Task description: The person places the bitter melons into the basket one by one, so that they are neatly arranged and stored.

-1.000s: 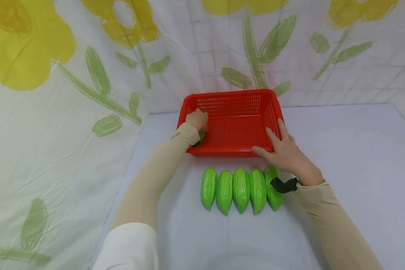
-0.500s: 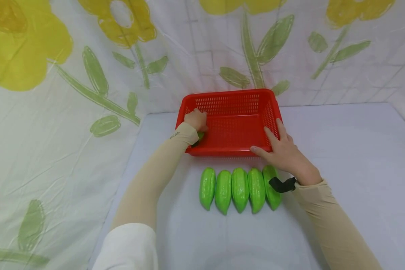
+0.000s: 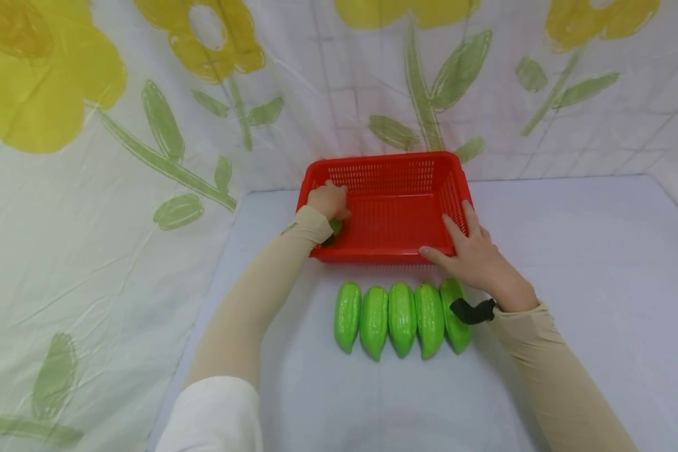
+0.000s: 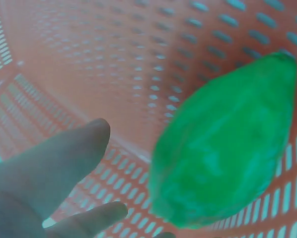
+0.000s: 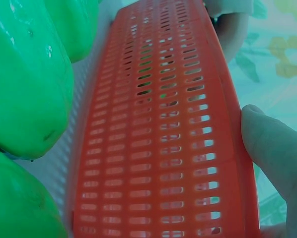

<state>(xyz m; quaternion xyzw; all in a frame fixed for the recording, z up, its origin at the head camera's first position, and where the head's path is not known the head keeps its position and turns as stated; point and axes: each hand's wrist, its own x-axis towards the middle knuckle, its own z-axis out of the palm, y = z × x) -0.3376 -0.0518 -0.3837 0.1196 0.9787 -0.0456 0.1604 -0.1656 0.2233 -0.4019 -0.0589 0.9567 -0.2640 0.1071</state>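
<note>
A red perforated plastic basket (image 3: 373, 256) stands at the back of the table. My left hand (image 3: 328, 199) reaches into its left end, over a glossy green, elongated model fruit (image 4: 223, 144) with a pointed tip. In the left wrist view the thumb (image 4: 64, 158) and a finger extend beside this fruit, with a gap between. My right hand (image 3: 477, 257) rests spread on the basket's front right corner; its thumb (image 5: 272, 144) lies against the rim. Several similar green fruits (image 3: 402, 320) lie side by side in front of the basket, the rightmost partly behind the right wrist.
Behind the basket hangs a white curtain (image 3: 294, 125) printed with yellow flowers. The pale table (image 3: 570, 263) extends to both sides of the basket. A black strap (image 3: 473, 311) at the right wrist overlaps the rightmost fruit in the head view.
Only a slight shift of the head camera shows. Both hands, the basket and the fruits keep their places.
</note>
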